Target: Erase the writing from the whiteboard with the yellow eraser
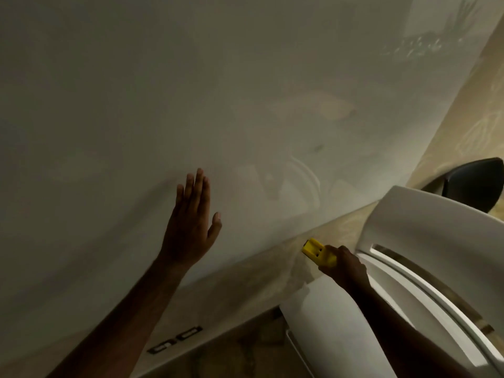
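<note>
The whiteboard (191, 91) fills most of the view, tilted, its lower edge running from bottom left up to the right. A faint dark smudge (317, 147) shows on it right of centre; no clear writing is visible. My left hand (192, 222) lies flat and open against the board's lower part, fingers pointing up. My right hand (345, 266) grips the yellow eraser (317, 252) just below the board's lower edge, over the beige wall; the eraser is off the board.
A white chair (425, 241) stands close at the right, with a dark chair (471, 181) behind it. Patterned beige wall (463, 110) shows to the right of and below the board. A wall socket (174, 341) sits low at the bottom left.
</note>
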The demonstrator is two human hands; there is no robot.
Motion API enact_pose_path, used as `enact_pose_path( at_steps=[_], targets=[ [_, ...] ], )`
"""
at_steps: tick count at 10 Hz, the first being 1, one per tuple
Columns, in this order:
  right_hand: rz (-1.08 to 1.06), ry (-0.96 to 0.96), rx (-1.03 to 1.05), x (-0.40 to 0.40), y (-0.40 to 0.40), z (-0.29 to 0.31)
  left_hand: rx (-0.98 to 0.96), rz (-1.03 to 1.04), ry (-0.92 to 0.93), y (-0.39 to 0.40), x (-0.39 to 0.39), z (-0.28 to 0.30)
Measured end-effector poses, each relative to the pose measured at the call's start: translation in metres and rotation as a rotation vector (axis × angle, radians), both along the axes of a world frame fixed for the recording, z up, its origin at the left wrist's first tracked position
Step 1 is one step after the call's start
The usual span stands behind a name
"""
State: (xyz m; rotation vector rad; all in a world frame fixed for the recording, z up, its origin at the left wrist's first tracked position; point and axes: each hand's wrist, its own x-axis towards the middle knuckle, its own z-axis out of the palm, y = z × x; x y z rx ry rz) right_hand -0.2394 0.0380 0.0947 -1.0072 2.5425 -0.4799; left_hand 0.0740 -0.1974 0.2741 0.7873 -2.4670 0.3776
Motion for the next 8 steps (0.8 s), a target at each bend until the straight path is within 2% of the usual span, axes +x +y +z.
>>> enact_pose_path(
  at_steps=[1,2,4,8],
  targets=[
    [-0.079,-0.072,0.099,0.011,0.016,-0.023,0.035,-0.010,-0.020,0.005,-0.009,-0.013],
    [-0.063,-0.125,0.229,0.033,0.034,-0.049,0.070,-0.016,-0.046,0.010,-0.017,-0.028],
    [-0.027,-0.181,0.348,0.049,0.059,-0.097,0.095,-0.034,-0.114,0.014,-0.019,-0.041],
    [-0.012,-0.047,0.440,0.061,0.056,-0.133,0.056,-0.023,-0.130,0.018,-0.008,-0.038]
  ],
)
